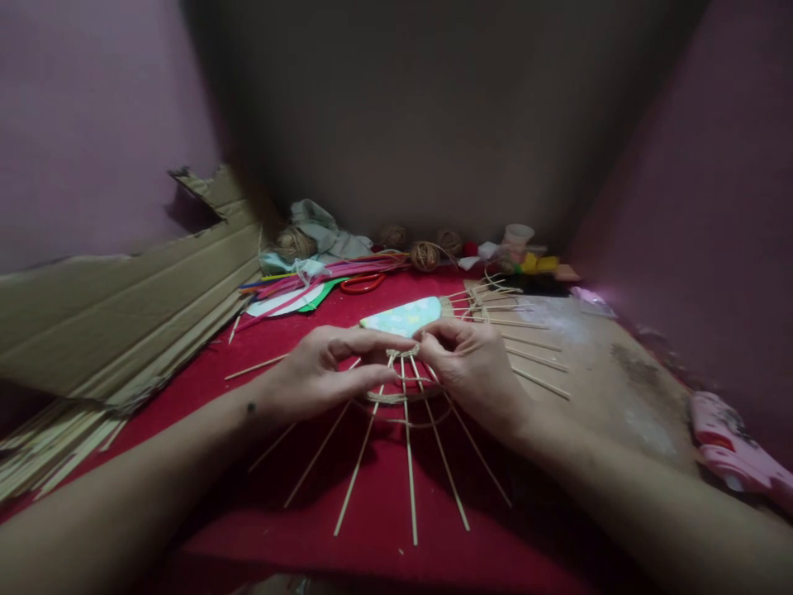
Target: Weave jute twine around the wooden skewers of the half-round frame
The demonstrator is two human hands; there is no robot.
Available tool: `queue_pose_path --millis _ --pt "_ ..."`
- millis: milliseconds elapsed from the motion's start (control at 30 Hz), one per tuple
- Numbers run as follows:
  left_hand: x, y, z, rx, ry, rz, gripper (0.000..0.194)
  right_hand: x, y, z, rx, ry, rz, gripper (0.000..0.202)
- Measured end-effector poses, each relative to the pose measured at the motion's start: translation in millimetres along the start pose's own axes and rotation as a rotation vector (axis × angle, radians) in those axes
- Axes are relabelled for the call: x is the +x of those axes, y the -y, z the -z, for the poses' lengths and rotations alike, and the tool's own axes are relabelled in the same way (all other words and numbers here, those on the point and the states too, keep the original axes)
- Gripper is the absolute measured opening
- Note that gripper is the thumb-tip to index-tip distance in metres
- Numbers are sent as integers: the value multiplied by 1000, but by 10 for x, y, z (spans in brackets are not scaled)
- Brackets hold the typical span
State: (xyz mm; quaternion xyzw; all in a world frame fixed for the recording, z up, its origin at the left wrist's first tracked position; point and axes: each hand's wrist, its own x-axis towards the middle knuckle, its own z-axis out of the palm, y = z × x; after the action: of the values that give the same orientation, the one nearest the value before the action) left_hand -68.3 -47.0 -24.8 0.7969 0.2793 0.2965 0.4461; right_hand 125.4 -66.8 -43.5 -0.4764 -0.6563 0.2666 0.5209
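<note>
Room: mauve side walls (pixel 712 165), a darker back wall (pixel 446 107). Surface: red cloth (pixel 248 463), with a brown board (pixel 600 372) at your two o'clock. Containers: one translucent cup (pixel 518 236), one o'clock, contents too small to tell. Twelve o'clock: twine balls (pixel 424 255), red-handled scissors (pixel 362 284). Ten o'clock: corrugated cardboard (pixel 142 306) over a bundle of thin sticks (pixel 55 454). Three o'clock: pink glue gun (pixel 734 446). Centre: twine-woven stick frame (pixel 407 398) with pale blue patterned panel (pixel 405 316), sticks radiating towards you and to your right. Your left hand (pixel 322 372): fingers together, extended to the weave, thumb apart below. Your right hand (pixel 480 364): thumb and forefinger pinched at the woven edge; what lies between is hidden.
</note>
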Motion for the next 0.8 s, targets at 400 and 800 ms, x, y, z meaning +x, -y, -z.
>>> queue_pose_path --millis 400,800 --pt "28 38 -60 120 -217 -264 22 -55 11 -28 524 394 -325 19" --pt "11 34 -67 -148 -110 -61 16 -57 13 -47 691 501 -399 23"
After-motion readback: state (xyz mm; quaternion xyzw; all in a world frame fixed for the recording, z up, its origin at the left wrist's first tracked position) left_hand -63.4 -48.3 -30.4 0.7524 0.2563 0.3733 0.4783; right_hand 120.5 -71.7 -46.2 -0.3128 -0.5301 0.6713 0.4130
